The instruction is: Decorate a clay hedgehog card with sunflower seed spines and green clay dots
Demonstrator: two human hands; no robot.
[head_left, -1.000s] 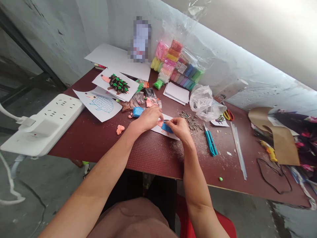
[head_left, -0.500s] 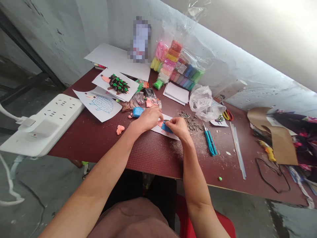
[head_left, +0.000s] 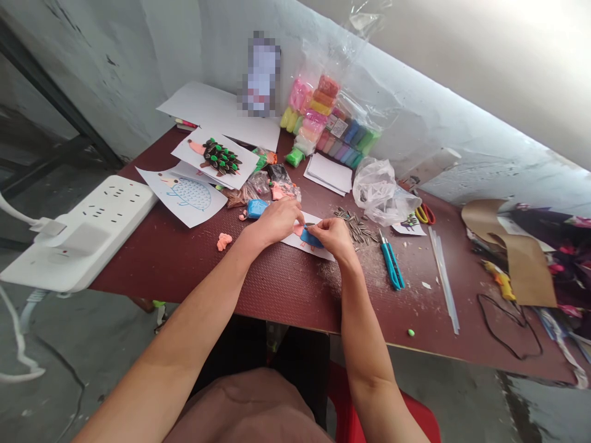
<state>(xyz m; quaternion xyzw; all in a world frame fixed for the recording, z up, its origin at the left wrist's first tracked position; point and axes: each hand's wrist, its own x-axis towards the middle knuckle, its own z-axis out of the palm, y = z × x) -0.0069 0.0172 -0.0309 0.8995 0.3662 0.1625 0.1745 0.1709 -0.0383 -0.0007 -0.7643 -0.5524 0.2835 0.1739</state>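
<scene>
A small white paper [head_left: 292,240] lies in front of me, with a blue clay shape [head_left: 311,239] and a pink clay part on it. My left hand [head_left: 282,220] rests over the paper's left side, its fingers bent together near the pink part; what they hold is hidden. My right hand [head_left: 333,237] pinches something thin and dark, which looks like a sunflower seed, at the blue clay's upper edge. Sunflower seeds [head_left: 354,226] lie in a pile just right of the paper. A blue clay packet [head_left: 257,208] sits beside my left hand.
A teal cutter [head_left: 392,263] and clear sticks [head_left: 444,280] lie to the right, with scissors [head_left: 425,214] behind. Clay packs [head_left: 318,117] stand at the wall. A hedgehog picture [head_left: 217,157] and a white power strip [head_left: 83,231] are on the left.
</scene>
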